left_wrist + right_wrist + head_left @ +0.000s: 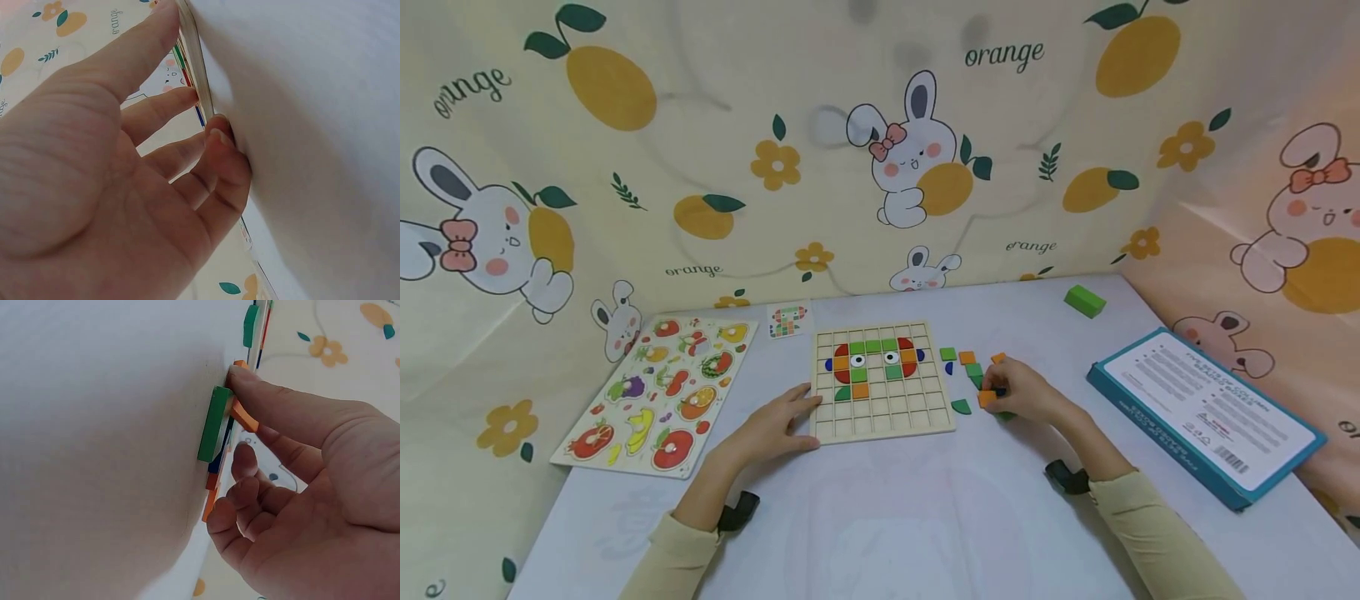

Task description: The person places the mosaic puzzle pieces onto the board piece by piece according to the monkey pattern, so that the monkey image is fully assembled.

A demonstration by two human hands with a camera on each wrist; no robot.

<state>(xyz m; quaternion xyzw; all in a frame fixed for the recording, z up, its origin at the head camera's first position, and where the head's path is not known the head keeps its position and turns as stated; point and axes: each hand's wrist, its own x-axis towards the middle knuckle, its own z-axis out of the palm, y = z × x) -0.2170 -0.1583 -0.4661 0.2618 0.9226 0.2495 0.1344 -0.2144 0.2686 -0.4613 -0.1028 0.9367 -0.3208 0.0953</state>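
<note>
A wooden grid board [891, 419] lies on the table with coloured tiles set in its upper squares, including two white eye tiles [891, 358]. At its left edge my left hand [772, 427] rests with thumb and fingertips touching the side; in the left wrist view some fingers bend against the table. To the right of the board, my right hand [1028, 393] pinches an orange square tile [987, 399], which tilts up in the right wrist view. Close by lie a green tile [214, 425], a green quarter-round tile [961, 407] and several other loose tiles, partly hidden by the fingers.
A fruit puzzle board [658, 392] lies at the left. Behind the grid board is a small pattern card [788, 320]. A blue-edged box [1206, 408] lies at the right, with a green block [1085, 301] farther back. Patterned cloth walls [820, 83] enclose the table.
</note>
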